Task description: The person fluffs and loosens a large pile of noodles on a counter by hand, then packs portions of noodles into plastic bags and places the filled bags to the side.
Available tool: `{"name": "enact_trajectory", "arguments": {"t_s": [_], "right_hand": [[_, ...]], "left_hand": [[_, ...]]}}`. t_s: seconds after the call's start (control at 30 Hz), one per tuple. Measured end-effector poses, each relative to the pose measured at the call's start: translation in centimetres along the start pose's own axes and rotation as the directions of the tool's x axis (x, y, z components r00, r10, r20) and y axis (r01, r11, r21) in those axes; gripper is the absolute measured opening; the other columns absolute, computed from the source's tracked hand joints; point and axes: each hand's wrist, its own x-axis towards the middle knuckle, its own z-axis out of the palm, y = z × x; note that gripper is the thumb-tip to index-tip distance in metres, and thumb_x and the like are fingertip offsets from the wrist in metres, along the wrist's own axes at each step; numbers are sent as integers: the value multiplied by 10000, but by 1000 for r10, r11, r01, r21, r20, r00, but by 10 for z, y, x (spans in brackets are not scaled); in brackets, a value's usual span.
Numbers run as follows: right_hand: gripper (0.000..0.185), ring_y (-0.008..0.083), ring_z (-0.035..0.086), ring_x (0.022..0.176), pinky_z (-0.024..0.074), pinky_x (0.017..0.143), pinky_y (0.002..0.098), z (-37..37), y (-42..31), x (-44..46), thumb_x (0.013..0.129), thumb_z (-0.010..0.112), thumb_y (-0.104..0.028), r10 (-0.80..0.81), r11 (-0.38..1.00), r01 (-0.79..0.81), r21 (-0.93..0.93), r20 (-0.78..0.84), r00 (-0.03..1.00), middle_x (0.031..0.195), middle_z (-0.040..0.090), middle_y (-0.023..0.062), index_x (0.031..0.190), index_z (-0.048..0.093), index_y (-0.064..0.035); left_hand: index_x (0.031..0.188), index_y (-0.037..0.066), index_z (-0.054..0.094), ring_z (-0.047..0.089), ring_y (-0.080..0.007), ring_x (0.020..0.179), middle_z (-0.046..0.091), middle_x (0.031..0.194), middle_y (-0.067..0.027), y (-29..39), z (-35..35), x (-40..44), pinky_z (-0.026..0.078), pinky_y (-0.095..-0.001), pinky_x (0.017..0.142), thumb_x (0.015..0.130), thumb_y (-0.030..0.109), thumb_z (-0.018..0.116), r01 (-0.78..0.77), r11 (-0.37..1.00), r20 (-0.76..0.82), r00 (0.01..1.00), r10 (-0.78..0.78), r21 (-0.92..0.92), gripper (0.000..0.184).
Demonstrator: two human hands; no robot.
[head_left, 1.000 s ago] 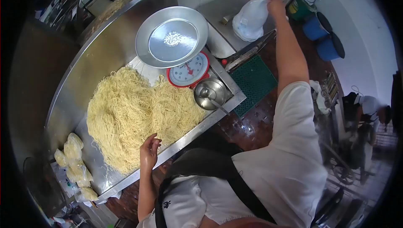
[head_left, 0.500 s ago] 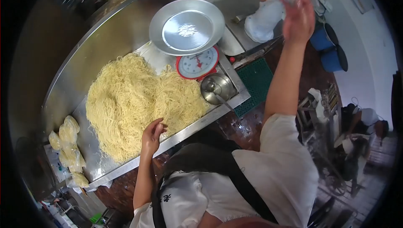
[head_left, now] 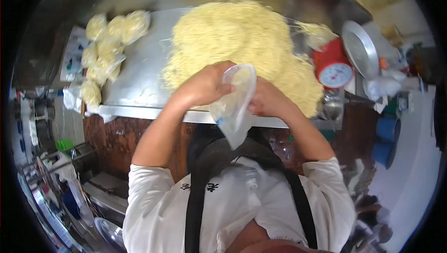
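Observation:
A translucent plastic bag (head_left: 235,108) hangs between my two hands in front of my apron, its mouth toward the noodles. My left hand (head_left: 209,84) is closed on the bag's left edge, with the thumb against the plastic. At the bag's right side is my right hand (head_left: 266,98), fingers curled against it and partly hidden behind the plastic. Just beyond both hands spreads a large heap of thin yellow noodles (head_left: 233,34) on the steel table (head_left: 144,74).
Several filled bags of noodles (head_left: 106,50) are grouped at the table's left end. To the right stand a red dial scale (head_left: 334,64) with a round metal pan (head_left: 361,50) and a metal bowl (head_left: 332,106). Blue buckets (head_left: 386,129) sit on the floor at right.
My right hand has come back from the far right, and a plastic bag is now between both hands. My view has turned leftward, so the scale appears farther right.

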Motion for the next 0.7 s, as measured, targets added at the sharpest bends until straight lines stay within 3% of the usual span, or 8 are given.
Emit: {"name": "enact_trajectory", "arguments": {"t_s": [0.07, 0.17, 0.2, 0.23, 0.3, 0.4, 0.57, 0.7], "right_hand": [[261, 360, 581, 1016, 444, 892, 480, 32, 11, 44, 806, 688, -159, -64, 995, 62, -82, -24, 998, 1110, 623, 145, 1056, 658, -89], [457, 391, 504, 1157, 400, 988, 529, 92, 6, 129, 781, 695, -132, 263, 961, -276, 7, -325, 908, 1270, 531, 171, 1223, 598, -75], [484, 394, 489, 1180, 400, 1005, 509, 115, 15, 152, 784, 676, -105, 251, 943, -293, -161, -236, 939, 1285, 525, 177, 1256, 575, -73], [512, 397, 474, 1204, 400, 1021, 489, 145, 31, 171, 787, 656, -77, 258, 902, -291, -319, -144, 955, 1299, 518, 182, 1288, 552, -70], [554, 400, 458, 1230, 406, 1033, 473, 203, 54, 194, 794, 622, -32, 334, 808, -279, -518, 15, 942, 1314, 512, 191, 1337, 521, -78], [613, 405, 438, 1259, 412, 1032, 502, 255, 97, 228, 803, 581, 12, 484, 793, -337, -508, 190, 854, 1361, 471, 206, 1394, 481, -118], [663, 425, 417, 1303, 389, 1028, 587, 252, 136, 253, 806, 601, -13, 552, 814, -555, -173, 528, 645, 1461, 373, 226, 1433, 464, -179], [509, 374, 487, 1207, 477, 949, 475, 226, 84, 219, 766, 657, -17, 511, 587, -397, -705, -58, 858, 1271, 533, 174, 1263, 612, -117]], "left_hand": [[1173, -20, 606, 625, -370, 1044, 660, 1079, -239, -105, -18, -35, 474, -394, 927, 809, -2, 589, 248, 968, -245, 942, -230, 42, 365], [1062, -46, 637, 633, -359, 1035, 670, 1063, -222, -275, -56, -122, 481, -384, 921, 734, -121, 485, 361, 931, -622, 717, -314, -53, 370], [1013, -28, 650, 651, -294, 967, 680, 1016, -186, -301, -72, -155, 487, -353, 891, 704, -144, 460, 406, 903, -684, 621, -383, -137, 381], [993, -3, 652, 635, -211, 892, 672, 954, -141, -290, -101, -178, 486, -315, 833, 728, -129, 488, 503, 739, -566, 480, -671, -449, 336], [998, 10, 648, 600, -164, 833, 659, 920, -91, -336, -122, -225, 474, -289, 771, 796, -78, 544, 470, 841, -754, 442, -486, -268, 244], [1052, 3, 641, 565, -119, 810, 645, 897, -46, -334, -139, -245, 462, -258, 741, 903, 50, 598, 244, 732, -703, 208, -680, -636, 162], [1065, 14, 646, 565, -116, 825, 642, 919, -51, -375, -125, -266, 462, -244, 734, 871, -4, 600, 228, 768, -690, 342, -639, -599, 200], [1059, 8, 646, 570, -116, 819, 637, 925, -44, -366, -126, -255, 460, -241, 738, 860, -5, 605, 209, 684, -603, 341, -721, -699, 203]]}}
